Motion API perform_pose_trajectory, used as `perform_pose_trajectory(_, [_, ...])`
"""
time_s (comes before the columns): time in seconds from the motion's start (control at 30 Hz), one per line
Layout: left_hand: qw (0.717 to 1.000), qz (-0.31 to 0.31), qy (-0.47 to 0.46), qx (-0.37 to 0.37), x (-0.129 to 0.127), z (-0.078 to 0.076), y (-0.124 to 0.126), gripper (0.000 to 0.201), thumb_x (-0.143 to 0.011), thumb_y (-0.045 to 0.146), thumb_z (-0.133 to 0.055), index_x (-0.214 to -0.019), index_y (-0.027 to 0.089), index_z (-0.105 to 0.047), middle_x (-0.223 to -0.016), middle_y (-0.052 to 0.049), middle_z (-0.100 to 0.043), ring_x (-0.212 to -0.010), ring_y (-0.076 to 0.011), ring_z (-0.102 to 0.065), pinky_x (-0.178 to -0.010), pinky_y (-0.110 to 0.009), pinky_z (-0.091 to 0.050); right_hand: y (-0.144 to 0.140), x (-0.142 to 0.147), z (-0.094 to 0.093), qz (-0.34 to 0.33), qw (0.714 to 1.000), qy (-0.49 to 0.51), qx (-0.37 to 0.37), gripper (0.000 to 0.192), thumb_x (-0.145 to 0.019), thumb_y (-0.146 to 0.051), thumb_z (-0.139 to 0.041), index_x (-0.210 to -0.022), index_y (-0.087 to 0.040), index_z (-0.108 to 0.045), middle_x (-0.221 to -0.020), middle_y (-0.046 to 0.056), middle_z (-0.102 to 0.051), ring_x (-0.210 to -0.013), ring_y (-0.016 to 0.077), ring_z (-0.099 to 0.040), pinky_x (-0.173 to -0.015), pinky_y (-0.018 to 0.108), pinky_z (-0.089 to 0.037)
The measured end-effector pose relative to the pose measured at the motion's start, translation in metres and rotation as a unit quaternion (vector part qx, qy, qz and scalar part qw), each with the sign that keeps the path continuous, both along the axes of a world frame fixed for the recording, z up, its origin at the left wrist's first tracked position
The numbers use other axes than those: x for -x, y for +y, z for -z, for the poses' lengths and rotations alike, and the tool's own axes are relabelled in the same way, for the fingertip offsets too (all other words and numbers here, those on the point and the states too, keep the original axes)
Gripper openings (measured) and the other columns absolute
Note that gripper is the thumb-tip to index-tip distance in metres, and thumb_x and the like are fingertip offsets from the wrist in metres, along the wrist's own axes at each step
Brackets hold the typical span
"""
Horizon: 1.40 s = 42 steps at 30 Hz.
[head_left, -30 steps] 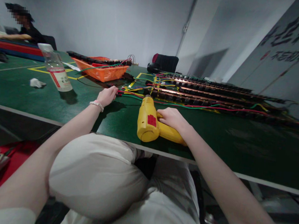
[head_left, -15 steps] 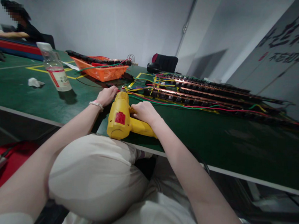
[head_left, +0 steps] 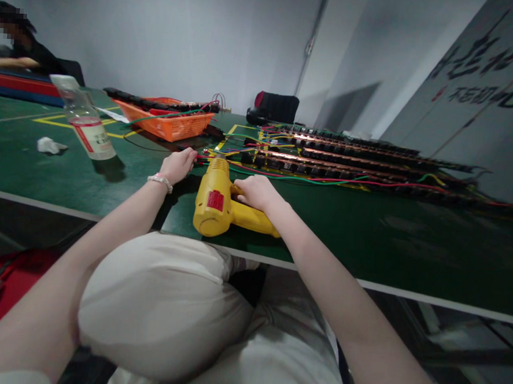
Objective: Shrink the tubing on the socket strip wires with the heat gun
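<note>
Heat gun [head_left: 215,198] lies on the green table [head_left: 388,235] near its front edge, your right hand [head_left: 256,192] gripping its handle. Your left hand [head_left: 179,165] pinches wires [head_left: 224,155] just past the nozzle. Beyond lie long strips [head_left: 349,157]; a bottle [head_left: 84,120] and orange basket [head_left: 169,123] stand left.

The heat gun [head_left: 216,198] is yellow with a red label. The table [head_left: 367,222] is dark green with yellow lines; the basket [head_left: 169,123] is orange.
</note>
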State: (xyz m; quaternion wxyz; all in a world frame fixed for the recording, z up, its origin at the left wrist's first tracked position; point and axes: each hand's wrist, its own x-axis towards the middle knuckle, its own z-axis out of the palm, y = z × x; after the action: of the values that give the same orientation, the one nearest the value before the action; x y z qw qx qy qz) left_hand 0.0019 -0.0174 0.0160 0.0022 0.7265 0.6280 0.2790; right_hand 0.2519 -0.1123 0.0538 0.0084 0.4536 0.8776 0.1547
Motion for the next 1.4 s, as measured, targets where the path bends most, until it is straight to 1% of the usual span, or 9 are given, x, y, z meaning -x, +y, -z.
perform_pose_trajectory(0.17, [1.000, -0.007, -0.010, -0.005, -0.001, 0.000, 0.000, 0.043, -0.097, 0.045, -0.026, -0.091, 0.022, -0.061, -0.077, -0.004, -0.067, -0.074, -0.0198, -0.062, -0.066, -0.026, -0.038, -0.003, -0.035, 0.001, 0.046, 0.998, -0.025, 0.028, 0.027, -0.092, -0.034, -0.053, -0.109, -0.018, -0.065, -0.100, 0.011, -0.072, -0.091, 0.0236, -0.066, -0.066, 0.029, -0.036])
perform_pose_trajectory(0.37, [1.000, -0.005, -0.004, 0.000, 0.000, -0.001, 0.000, 0.043, -0.097, 0.046, -0.025, -0.090, 0.023, -0.062, -0.077, -0.004, -0.067, -0.073, -0.0202, -0.062, -0.066, -0.027, -0.039, -0.011, -0.073, 0.004, 0.076, 0.997, -0.019, 0.020, 0.024, -0.092, -0.034, -0.052, -0.104, -0.019, -0.065, -0.098, 0.010, -0.072, -0.087, 0.0224, -0.066, -0.063, 0.029, -0.033])
perform_pose_trajectory(0.47, [1.000, -0.009, -0.003, 0.002, 0.000, -0.001, -0.001, 0.044, -0.097, 0.046, -0.025, -0.090, 0.022, -0.062, -0.077, -0.004, -0.067, -0.074, -0.0203, -0.062, -0.067, -0.026, -0.039, -0.012, -0.084, 0.005, 0.090, 0.996, -0.009, 0.018, 0.023, -0.091, -0.032, -0.051, -0.104, -0.019, -0.066, -0.097, 0.009, -0.072, -0.086, 0.0220, -0.066, -0.062, 0.029, -0.033])
perform_pose_trajectory(0.57, [1.000, -0.008, -0.005, 0.002, 0.000, -0.001, -0.002, 0.044, -0.097, 0.046, -0.025, -0.090, 0.022, -0.061, -0.077, -0.005, -0.067, -0.074, -0.0207, -0.062, -0.066, -0.027, -0.038, -0.014, -0.086, 0.004, 0.096, 0.995, -0.005, 0.019, 0.023, -0.091, -0.030, -0.051, -0.103, -0.019, -0.066, -0.096, 0.009, -0.072, -0.085, 0.0222, -0.066, -0.062, 0.029, -0.034])
perform_pose_trajectory(0.7, [1.000, -0.004, -0.006, 0.002, 0.000, -0.001, -0.002, 0.044, -0.097, 0.046, -0.025, -0.089, 0.022, -0.061, -0.076, -0.005, -0.067, -0.073, -0.0205, -0.062, -0.065, -0.027, -0.038, -0.015, -0.078, 0.002, 0.087, 0.996, -0.012, 0.020, 0.021, -0.090, -0.030, -0.052, -0.101, -0.019, -0.067, -0.094, 0.010, -0.072, -0.084, 0.0232, -0.065, -0.063, 0.030, -0.034])
perform_pose_trajectory(0.83, [1.000, 0.003, -0.010, -0.001, -0.001, 0.000, -0.003, 0.044, -0.098, 0.046, -0.025, -0.090, 0.022, -0.061, -0.076, -0.004, -0.068, -0.072, -0.0192, -0.061, -0.065, -0.026, -0.038, -0.012, -0.064, 0.003, 0.060, 0.998, -0.018, 0.011, 0.021, -0.090, -0.030, -0.053, -0.101, -0.019, -0.067, -0.093, 0.010, -0.072, -0.085, 0.0233, -0.066, -0.064, 0.030, -0.035])
perform_pose_trajectory(1.1, [0.999, 0.018, -0.027, 0.003, -0.002, 0.000, -0.004, 0.045, -0.097, 0.047, -0.025, -0.088, 0.022, -0.061, -0.072, -0.003, -0.066, -0.069, -0.0182, -0.058, -0.064, -0.027, -0.037, -0.002, -0.007, -0.002, 0.011, 1.000, -0.011, 0.014, 0.024, -0.090, -0.030, -0.054, -0.103, -0.016, -0.069, -0.095, 0.013, -0.073, -0.091, 0.0259, -0.068, -0.065, 0.030, -0.040])
perform_pose_trajectory(1.23, [1.000, 0.011, -0.007, 0.007, 0.000, 0.003, 0.001, 0.047, -0.097, 0.049, -0.023, -0.089, 0.022, -0.061, -0.078, -0.005, -0.067, -0.073, -0.0196, -0.059, -0.064, -0.027, -0.036, -0.001, 0.017, -0.002, -0.018, 1.000, 0.002, 0.010, 0.025, -0.089, -0.029, -0.055, -0.105, -0.016, -0.069, -0.100, 0.014, -0.073, -0.095, 0.0265, -0.068, -0.070, 0.030, -0.044])
perform_pose_trajectory(1.4, [1.000, -0.016, 0.018, 0.009, 0.002, 0.005, 0.008, 0.047, -0.096, 0.050, -0.024, -0.097, 0.022, -0.062, -0.092, -0.009, -0.068, -0.084, -0.0232, -0.061, -0.066, -0.028, -0.037, 0.003, 0.026, 0.004, -0.047, 0.999, 0.019, -0.014, 0.027, -0.088, -0.031, -0.058, -0.107, -0.016, -0.069, -0.098, 0.014, -0.074, -0.097, 0.0271, -0.068, -0.073, 0.031, -0.046])
